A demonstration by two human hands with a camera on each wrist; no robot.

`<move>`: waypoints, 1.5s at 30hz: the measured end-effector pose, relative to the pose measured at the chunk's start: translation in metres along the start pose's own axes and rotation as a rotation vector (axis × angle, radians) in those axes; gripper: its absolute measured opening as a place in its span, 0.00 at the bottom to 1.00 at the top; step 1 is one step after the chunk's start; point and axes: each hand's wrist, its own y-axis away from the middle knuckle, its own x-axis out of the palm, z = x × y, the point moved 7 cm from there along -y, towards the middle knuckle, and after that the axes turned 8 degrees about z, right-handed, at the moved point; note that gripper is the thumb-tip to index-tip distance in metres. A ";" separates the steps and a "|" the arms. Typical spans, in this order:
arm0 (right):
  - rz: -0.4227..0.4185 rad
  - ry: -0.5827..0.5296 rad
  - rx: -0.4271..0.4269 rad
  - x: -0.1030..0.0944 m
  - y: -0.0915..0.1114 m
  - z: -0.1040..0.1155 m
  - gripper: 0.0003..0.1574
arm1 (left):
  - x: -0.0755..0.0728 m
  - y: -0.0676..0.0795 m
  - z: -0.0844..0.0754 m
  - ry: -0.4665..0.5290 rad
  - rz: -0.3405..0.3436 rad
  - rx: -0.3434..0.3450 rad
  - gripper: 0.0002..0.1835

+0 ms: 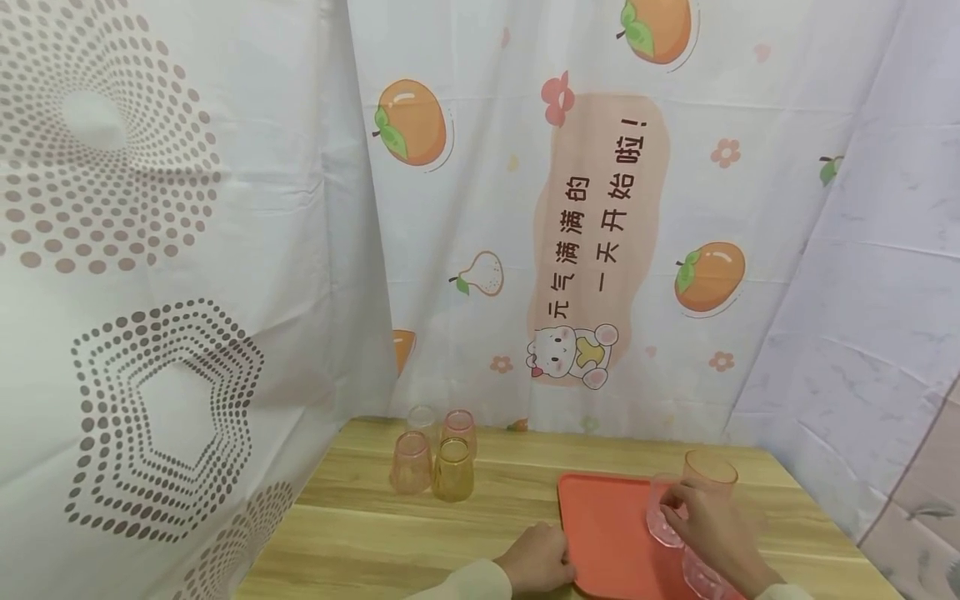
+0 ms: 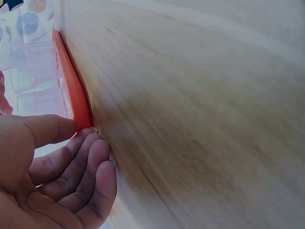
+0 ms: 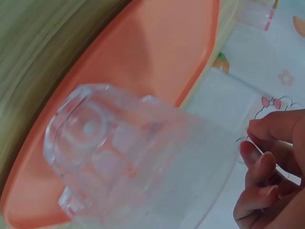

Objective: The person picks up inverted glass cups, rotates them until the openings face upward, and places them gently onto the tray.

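My left hand (image 1: 536, 560) pinches the left rim of an orange-red tray (image 1: 607, 533), thumb above and fingers bent below, as the left wrist view shows. Over the tray's right part is my right hand (image 1: 708, 521), fingers loosely bent. A clear faceted glass (image 1: 654, 512) stands on the tray beside those fingertips. Another clear glass (image 1: 701, 575) is partly covered by the right forearm. Seen from the right wrist, a large clear glass (image 3: 119, 138) has its rim close to the fingertips (image 3: 252, 129), with no glass visible between them. Behind the hand rises an orange-tinted glass (image 1: 708, 467), its base hidden.
At the back left of the wooden table (image 1: 360, 542) several glasses stand grouped: an amber one (image 1: 453, 475), a peach one (image 1: 411, 467), a pink-rimmed one (image 1: 460, 425) and a clear one (image 1: 422, 421). Printed curtains (image 1: 465, 208) enclose the table's back and sides.
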 end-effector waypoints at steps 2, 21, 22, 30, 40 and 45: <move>-0.015 -0.022 -0.032 -0.001 0.000 0.007 0.16 | 0.000 -0.001 0.000 -0.004 0.002 -0.004 0.27; 0.203 -0.078 -0.126 0.025 0.005 0.040 0.16 | -0.001 0.000 0.002 -0.011 0.009 0.027 0.27; 0.219 -0.085 -0.130 0.028 0.007 0.042 0.14 | -0.001 0.000 0.002 -0.010 0.009 0.027 0.27; 0.297 -0.221 -0.216 0.047 0.017 0.055 0.09 | -0.001 0.002 0.001 -0.011 -0.011 0.042 0.26; 0.616 -0.407 -0.013 0.074 0.029 0.056 0.06 | -0.003 0.001 0.000 -0.006 0.001 0.044 0.26; 0.656 -0.395 0.021 0.081 0.034 0.060 0.07 | -0.004 0.001 -0.001 -0.013 -0.004 0.052 0.26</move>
